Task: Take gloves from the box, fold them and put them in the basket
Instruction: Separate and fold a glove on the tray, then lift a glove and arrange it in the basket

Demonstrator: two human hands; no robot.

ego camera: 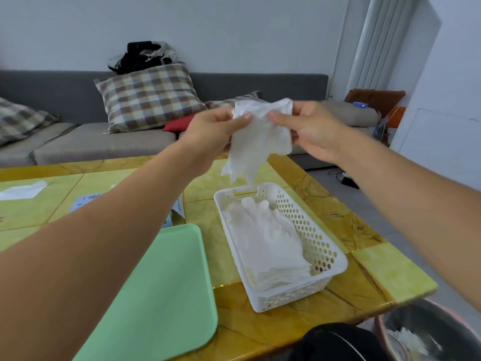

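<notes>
A thin white glove (257, 142) hangs in the air above the table, fingers pointing down. My left hand (213, 131) pinches its upper left edge and my right hand (309, 128) pinches its upper right edge. Below it stands a white perforated basket (320, 246) with several folded white gloves (268, 241) lying inside. The glove box (177, 212), light blue with print, lies on the table behind my left forearm and is mostly hidden by it.
A mint-green tray (161, 290) lies left of the basket on the yellow stone table (364, 272). A white sheet (23, 190) lies at the table's far left. A grey sofa (104, 142) with plaid cushions stands behind. A bin (429, 332) sits at the lower right.
</notes>
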